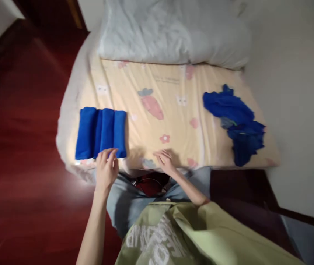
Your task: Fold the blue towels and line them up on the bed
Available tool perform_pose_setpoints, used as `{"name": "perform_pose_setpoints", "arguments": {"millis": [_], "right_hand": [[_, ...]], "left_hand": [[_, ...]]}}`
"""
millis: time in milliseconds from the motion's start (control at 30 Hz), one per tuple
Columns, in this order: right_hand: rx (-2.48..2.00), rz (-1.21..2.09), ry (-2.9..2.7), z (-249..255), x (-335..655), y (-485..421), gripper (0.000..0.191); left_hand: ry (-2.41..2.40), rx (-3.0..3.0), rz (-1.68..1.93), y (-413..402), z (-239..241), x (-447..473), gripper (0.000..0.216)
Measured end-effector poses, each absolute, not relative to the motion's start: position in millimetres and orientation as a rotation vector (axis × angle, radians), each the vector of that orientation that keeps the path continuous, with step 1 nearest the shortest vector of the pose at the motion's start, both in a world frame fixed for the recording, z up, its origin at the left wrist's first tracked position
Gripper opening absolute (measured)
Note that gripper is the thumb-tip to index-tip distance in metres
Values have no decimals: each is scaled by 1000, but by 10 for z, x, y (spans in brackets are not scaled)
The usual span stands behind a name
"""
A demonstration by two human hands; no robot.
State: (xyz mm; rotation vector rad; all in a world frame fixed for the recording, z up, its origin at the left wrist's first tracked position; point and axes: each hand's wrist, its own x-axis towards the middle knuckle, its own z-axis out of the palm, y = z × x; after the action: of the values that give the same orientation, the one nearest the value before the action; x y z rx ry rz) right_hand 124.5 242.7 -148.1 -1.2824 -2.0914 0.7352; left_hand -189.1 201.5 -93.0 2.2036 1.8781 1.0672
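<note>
Lying left of the carrot print (152,106), the folded blue cloth (106,129) looks soft and light, easiest scooped from underneath. The left hand (107,167), half open, maybe touches it, not gripping; the loose right hand (166,162) holds nothing.

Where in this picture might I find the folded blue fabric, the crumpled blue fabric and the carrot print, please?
Folded blue fabric (106,130): head view, on its top, near the middle.
Crumpled blue fabric (236,110): head view, on the heap's upper part.
Carrot print (153,106): head view, on the pink root.

Left hand (107,167) loosely bent, right hand (165,161) relaxed, forearms (97,222) extended
</note>
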Motion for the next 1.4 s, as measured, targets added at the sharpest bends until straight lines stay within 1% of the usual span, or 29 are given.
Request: {"name": "perform_pose_setpoints", "arguments": {"millis": [33,133,200,300,367,433,533,667,867,967,1100,1133,1233,1400], "right_hand": [[-1397,749,-1928,-1564,1625,2099,32],[-1651,653,-1365,-1767,2552,1230,31],[-1677,602,-1021,-1838,2960,855,27],[-1608,661,-709,-1867,3300,705,20],[-1557,716,-544,-1866,3421,832,15],[-1518,730,-395,-1855,3528,1061,15],[-1485,701,-297,-1801,3735,1474,25],[-1422,652,-292,-1614,4088,2048,34],[-1290,690,-262,-1216,4590,2960,41],[-1219,767,-223,-1071,4830,3481,37],[-1166,907,-52,-970,5180,4211,14],[-1174,930,9,-958,5263,4371,13],[-1263,885,129,-951,5444,4719,20],[-1355,807,163,-1008,5514,4880,28]], "left_hand": [[1762,2243,1011,2083,-939,-1581,45],[1416,2368,777,2292,-1012,-549,32],[1254,2421,634,2419,-1093,140,26],[1154,2436,424,2589,-1280,992,23],[1191,2395,318,2691,-1434,1370,21],[1285,2334,275,2788,-1580,1596,19],[1452,2240,216,2916,-1729,1741,18],[1576,2203,83,3015,-1832,1788,23],[1581,2293,213,3047,-2045,1785,24],[1569,2312,298,3070,-2157,1783,22],[1553,2321,419,3090,-2258,1777,22],[1555,2323,441,3089,-2273,1774,22],[1541,2321,488,3077,-2299,1767,22],[1518,2327,531,3063,-2312,1766,21]]}}
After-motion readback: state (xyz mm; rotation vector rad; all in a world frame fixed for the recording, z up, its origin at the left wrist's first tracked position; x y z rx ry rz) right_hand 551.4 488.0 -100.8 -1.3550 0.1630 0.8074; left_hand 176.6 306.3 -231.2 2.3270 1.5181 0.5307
